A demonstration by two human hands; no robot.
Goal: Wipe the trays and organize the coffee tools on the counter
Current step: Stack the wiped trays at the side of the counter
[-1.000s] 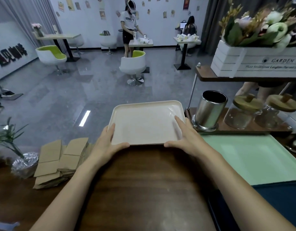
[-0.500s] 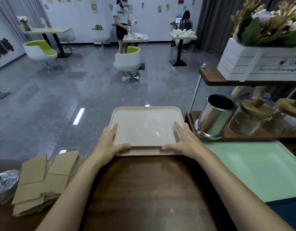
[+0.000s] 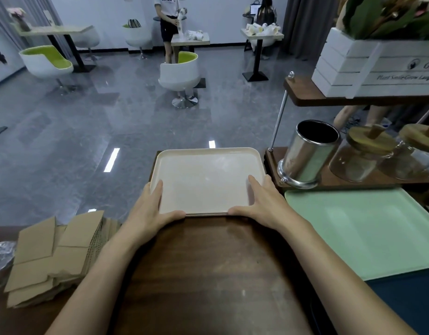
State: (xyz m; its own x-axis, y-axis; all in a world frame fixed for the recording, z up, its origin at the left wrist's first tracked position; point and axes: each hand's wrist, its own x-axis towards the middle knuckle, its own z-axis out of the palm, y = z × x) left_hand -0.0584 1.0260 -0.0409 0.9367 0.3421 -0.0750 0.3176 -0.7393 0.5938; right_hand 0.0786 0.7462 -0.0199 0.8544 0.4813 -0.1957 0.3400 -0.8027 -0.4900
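Your left hand and right hand lie straight-fingered on the near corners of the tray at 12 o'clock, gripping nothing. Press evenly with both thumbs so it sits square and its far rim doesn't overhang the counter.

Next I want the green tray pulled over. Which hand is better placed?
Right. The right hand rests on the right side of the beige tray, close beside the green tray. The left hand is at the beige tray's left side and would probably have to cross over it.
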